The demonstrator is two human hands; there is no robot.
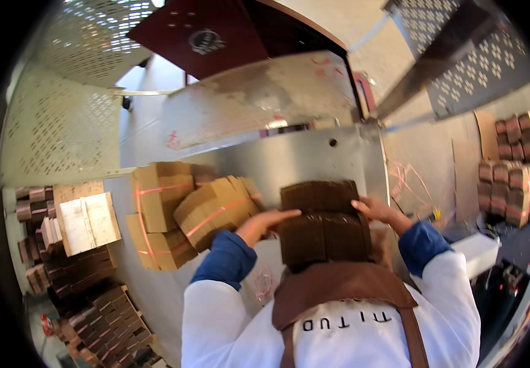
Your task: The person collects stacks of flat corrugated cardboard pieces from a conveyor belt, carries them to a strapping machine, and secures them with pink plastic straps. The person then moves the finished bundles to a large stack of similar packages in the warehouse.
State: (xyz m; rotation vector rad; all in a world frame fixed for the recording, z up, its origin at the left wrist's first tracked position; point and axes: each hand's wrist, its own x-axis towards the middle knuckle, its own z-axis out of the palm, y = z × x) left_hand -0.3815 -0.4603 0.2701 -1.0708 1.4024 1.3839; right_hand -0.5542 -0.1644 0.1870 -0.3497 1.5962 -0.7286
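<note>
Against the chest, both forearms come up from the lower edge, elbows out, blue cuffs showing past white sleeves. Left hand [269,222] reaches in from the left, wrist bent inward, palm flat against the left side of a stack of dark brown flat cardboard pieces [323,224]; fingers straight and together, pointing right along the stack's upper left edge, not curled. Right hand [375,210] mirrors it on the other side, fingers laid over the stack's upper right corner, thumb side tucked, pressing inward. So the stack is squeezed between the two palms, a two-sided grasp, neither hand fisted.

Stack sits upright-ish on edge, just in front of a brown apron [338,291], over the near part of a grey metal table [314,156]. Its corrugated edges face the camera; the top half looks slightly offset from the lower half. Whether the bottom rests on the table or is lifted clear: cannot tell, apron hides it.

Left of the left hand, close by, lie tan cardboard bundles [182,211] tied with pinkish strapping, leaning on one another on the table. Further left, well apart, a pale wooden block [87,222] among dark brown stacks [93,306] on the floor side. Far right, more strapped brown bundles [519,168] are piled. Perforated metal panels [62,122] sit upper left.
</note>
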